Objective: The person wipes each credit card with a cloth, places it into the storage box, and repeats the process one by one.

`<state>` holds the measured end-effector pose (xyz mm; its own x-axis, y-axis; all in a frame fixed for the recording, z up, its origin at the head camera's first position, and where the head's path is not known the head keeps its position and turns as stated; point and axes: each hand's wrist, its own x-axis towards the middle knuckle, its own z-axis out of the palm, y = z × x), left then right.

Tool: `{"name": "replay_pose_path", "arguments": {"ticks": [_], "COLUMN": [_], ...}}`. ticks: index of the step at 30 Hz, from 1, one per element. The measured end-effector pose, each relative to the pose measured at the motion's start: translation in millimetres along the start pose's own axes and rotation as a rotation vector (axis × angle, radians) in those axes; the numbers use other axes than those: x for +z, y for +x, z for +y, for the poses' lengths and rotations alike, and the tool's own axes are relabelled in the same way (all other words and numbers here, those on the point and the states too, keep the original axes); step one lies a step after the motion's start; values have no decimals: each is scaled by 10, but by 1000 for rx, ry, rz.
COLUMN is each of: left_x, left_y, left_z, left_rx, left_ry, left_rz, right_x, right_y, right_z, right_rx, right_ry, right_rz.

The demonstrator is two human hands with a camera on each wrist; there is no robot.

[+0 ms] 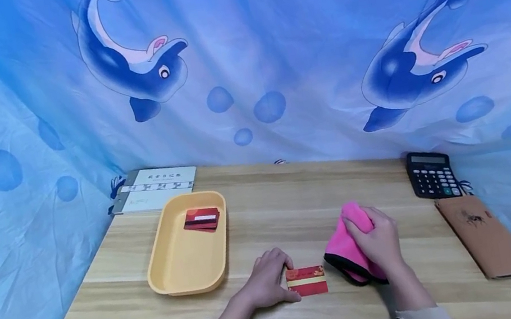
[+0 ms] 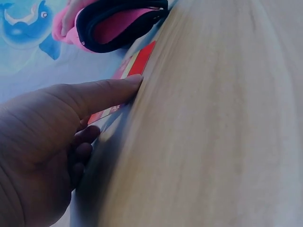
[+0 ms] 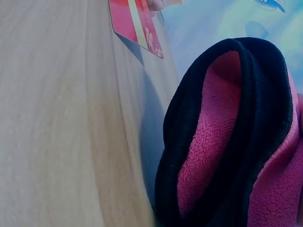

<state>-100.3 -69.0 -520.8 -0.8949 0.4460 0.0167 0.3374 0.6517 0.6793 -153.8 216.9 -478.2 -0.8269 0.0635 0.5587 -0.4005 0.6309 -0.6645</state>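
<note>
A red card [image 1: 308, 289] with a pale gold band lies face up, low over the wooden table [image 1: 264, 209]. At its left end my left hand [image 1: 268, 281] holds it between thumb and fingers. The left wrist view shows the thumb [image 2: 111, 92] along the card's near edge. To the right of the card, my right hand [image 1: 380, 234] grips a bunched pink cloth [image 1: 345, 246] with black edging. In the right wrist view the folded cloth [image 3: 213, 123] stands apart from the card [image 3: 132, 23], which casts a shadow on the table.
A yellow tray [image 1: 155, 274] at left holds several red cards [image 1: 202, 219] with dark stripes. Behind it lies a pale ledger book [image 1: 154, 183]. A black calculator [image 1: 431, 174] and a brown notebook [image 1: 485, 239] line the right edge. A blue dolphin-print curtain [image 1: 290, 33] surrounds the table.
</note>
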Motion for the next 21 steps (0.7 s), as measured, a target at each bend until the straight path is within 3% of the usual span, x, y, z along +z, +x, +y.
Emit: {"name": "replay_pose_path", "arguments": {"ticks": [9,15,21], "left_x": [55,33,26], "left_y": [-17,-38,-27], "left_z": [-51,-94,-82], "left_rx": [11,-9,-17], "left_ry": [-82,-142,-348], "left_rz": [88,170,235], "right_x": [25,-54,-167], "right_y": [-15,-37,-115], "right_z": [6,-38,-46], "right_rx": [-54,-37,12], "right_ry": [22,50,17], "right_rz": [26,25,34]}}
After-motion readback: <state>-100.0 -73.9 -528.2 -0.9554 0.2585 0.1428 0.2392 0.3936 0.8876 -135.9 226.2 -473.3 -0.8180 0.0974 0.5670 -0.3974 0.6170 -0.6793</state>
